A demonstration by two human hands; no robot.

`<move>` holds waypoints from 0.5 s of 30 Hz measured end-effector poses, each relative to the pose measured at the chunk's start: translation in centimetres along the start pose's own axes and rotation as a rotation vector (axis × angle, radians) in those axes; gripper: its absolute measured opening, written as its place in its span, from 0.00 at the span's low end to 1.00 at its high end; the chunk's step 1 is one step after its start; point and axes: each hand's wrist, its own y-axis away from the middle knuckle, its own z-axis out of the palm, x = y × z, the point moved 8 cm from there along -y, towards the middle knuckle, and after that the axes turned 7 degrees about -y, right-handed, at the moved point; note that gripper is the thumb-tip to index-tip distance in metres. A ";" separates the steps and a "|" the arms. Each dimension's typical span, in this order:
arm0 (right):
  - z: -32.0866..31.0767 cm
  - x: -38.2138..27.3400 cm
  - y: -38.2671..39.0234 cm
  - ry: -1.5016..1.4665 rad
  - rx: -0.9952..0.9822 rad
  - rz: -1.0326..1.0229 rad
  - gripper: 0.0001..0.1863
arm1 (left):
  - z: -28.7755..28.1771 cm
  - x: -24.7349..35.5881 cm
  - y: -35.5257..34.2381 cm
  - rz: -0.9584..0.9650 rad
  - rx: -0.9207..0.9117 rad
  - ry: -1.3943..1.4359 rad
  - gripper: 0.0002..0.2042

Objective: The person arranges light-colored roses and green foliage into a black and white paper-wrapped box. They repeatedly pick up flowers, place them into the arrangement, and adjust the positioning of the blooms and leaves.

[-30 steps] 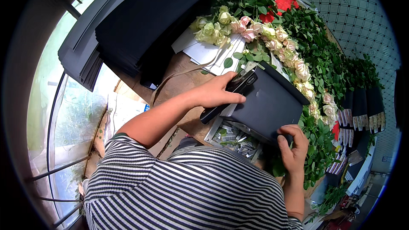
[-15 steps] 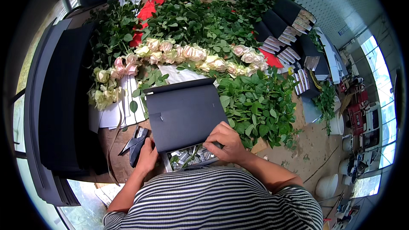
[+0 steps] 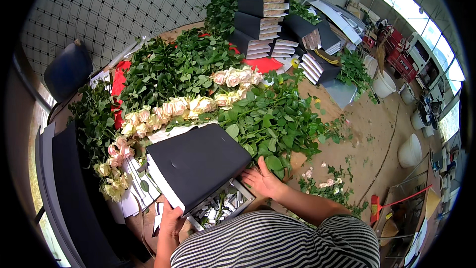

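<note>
A black cardboard flower wrap, folded into a flat block with a white inner edge and small staples in its top, lies tilted in front of me. At its near left corner my left hand is closed on the edge. My right hand is open beside the near right corner, thumb raised and fingers stretched toward the wrap's underside. Below the wrap is a metal-edged tray of small grey-white pieces. Past the wrap stretches a row of cream and pink roses with leafy stems.
Tall black cardboard sheets stand at the left. Finished black bundles are stacked at the far right of the table, near a red cloth. White buckets stand on the floor at right, with cut leaves and petals scattered nearer.
The view has swung to the right. The wrap's upright back flap no longer shows, and its white left edge does. My right hand has gone from closed to spread; my left hand has moved onto the wrap's corner.
</note>
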 end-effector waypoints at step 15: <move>13.5 -13.8 8.3 -0.232 -0.376 -0.546 0.29 | 3.8 15.1 -1.9 0.321 0.021 -0.120 0.28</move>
